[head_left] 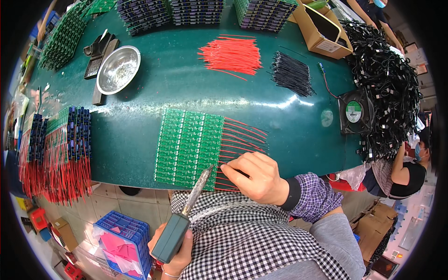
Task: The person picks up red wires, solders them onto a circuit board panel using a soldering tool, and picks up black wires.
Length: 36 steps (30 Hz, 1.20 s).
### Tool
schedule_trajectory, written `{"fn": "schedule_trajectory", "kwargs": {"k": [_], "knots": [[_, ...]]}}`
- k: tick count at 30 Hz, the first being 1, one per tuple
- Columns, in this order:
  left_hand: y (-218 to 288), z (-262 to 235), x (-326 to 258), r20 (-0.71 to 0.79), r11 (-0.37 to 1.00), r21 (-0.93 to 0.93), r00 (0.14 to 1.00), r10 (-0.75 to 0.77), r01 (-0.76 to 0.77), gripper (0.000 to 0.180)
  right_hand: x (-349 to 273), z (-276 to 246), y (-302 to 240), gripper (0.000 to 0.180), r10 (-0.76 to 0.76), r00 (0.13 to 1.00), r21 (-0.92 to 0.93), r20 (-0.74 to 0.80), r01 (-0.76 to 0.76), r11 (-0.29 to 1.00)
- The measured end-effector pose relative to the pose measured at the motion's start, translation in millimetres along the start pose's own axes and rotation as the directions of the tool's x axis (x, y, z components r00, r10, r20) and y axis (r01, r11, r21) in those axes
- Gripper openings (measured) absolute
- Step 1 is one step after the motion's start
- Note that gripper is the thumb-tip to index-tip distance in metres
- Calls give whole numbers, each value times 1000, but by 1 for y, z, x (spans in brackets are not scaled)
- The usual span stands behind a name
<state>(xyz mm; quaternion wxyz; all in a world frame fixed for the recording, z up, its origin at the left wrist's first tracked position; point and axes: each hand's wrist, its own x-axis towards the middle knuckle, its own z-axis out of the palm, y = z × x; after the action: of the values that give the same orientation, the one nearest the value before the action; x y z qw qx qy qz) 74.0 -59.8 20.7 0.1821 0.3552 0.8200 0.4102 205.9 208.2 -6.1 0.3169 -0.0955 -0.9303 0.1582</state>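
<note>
A green circuit board panel lies flat near the front edge of the dark green table. Red wires fan out from its right side. My right hand, in a plaid sleeve with a black cuff, pinches one of the lower red wires at the panel's right edge. My left hand grips the green handle of a soldering iron. The iron points up and to the right, its metal tip at the panel's lower right corner, beside my right fingers.
On the table are a metal bowl, loose red wires, black wires, a small fan, a heap of black cables, a cardboard box and wired boards. A blue crate is below. Another person sits at the right.
</note>
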Motion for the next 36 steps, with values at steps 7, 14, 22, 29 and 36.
{"fn": "schedule_trajectory", "kwargs": {"k": [7,14,22,29,36], "knots": [[-6,-2,-8,10,998,-17,998,-60,60,24,0,2,-1,28,-82,993,0,-86,83,997],[-2,-1,-5,-2,999,-32,1000,-8,7,23,-1,0,-1,29,-76,997,-1,-15,76,997],[10,-2,5,31,999,21,998,47,-47,23,0,1,-2,27,-66,998,-5,-10,66,998],[8,-1,6,35,997,28,997,72,-73,21,0,2,-2,27,-68,998,-7,-4,68,998],[4,-5,-2,50,1000,18,999,-12,11,21,0,1,-2,26,-64,998,-8,-4,64,998]]}}
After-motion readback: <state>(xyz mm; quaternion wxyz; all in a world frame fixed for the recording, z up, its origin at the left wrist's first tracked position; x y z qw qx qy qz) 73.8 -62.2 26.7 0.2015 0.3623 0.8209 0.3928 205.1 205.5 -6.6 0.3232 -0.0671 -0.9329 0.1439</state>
